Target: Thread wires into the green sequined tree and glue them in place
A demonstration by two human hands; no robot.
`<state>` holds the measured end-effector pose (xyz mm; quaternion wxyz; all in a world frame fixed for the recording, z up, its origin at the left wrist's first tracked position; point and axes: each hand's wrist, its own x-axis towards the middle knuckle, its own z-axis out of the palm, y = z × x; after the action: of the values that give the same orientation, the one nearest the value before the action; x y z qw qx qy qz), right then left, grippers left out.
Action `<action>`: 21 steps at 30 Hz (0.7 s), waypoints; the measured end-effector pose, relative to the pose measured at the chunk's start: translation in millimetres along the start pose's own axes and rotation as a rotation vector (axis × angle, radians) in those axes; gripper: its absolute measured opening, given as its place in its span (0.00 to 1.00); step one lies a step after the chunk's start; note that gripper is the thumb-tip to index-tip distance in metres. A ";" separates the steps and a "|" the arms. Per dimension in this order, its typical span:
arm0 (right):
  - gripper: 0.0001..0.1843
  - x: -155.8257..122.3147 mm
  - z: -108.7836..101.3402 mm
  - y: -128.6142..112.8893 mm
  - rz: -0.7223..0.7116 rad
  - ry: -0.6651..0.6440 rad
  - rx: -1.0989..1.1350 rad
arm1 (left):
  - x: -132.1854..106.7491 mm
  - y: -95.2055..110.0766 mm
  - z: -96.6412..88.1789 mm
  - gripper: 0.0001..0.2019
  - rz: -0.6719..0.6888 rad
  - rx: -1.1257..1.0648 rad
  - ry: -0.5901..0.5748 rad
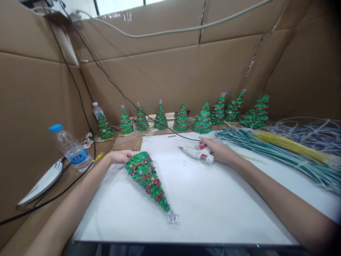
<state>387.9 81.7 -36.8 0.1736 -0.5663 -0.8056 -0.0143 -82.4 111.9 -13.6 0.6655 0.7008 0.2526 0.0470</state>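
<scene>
My left hand [122, 156] is closed at the wide base of a green beaded Christmas tree [146, 174], its fingertips hidden behind the base. Red garland winds around this tree, and its clear star tip [172, 217] points down toward the near edge of the white board [213, 199]. On the right, my right hand [214, 147] is wrapped round a white and orange hot glue gun [198, 153]. The gun lies low over the board, nozzle pointing left, away from the tree.
Several similar trees [160, 115] stand along the back. Bundles of green wires [266, 145] and yellow wires [290, 144] lie at right. A water bottle [77, 153] and a white plate-like piece [44, 181] are at left. A black cable [117, 87] crosses the workspace; cardboard walls [165, 67] surround it.
</scene>
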 end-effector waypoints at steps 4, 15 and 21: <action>0.24 1.8 4.2 5.9 0.003 -0.007 0.038 | 0.2 2.5 1.8 0.17 -0.004 -0.020 0.035; 0.24 4.3 2.8 -3.5 0.022 0.017 0.125 | -0.4 -8.5 -6.5 0.10 -0.012 0.028 -0.013; 0.26 4.7 0.8 -7.9 0.016 0.009 0.138 | -0.9 -11.4 -9.3 0.10 -0.009 0.053 -0.035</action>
<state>379.0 83.3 -34.7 0.2162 -0.5592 -0.7993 0.0401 -90.3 119.8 -23.3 0.6510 0.7179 0.2452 0.0251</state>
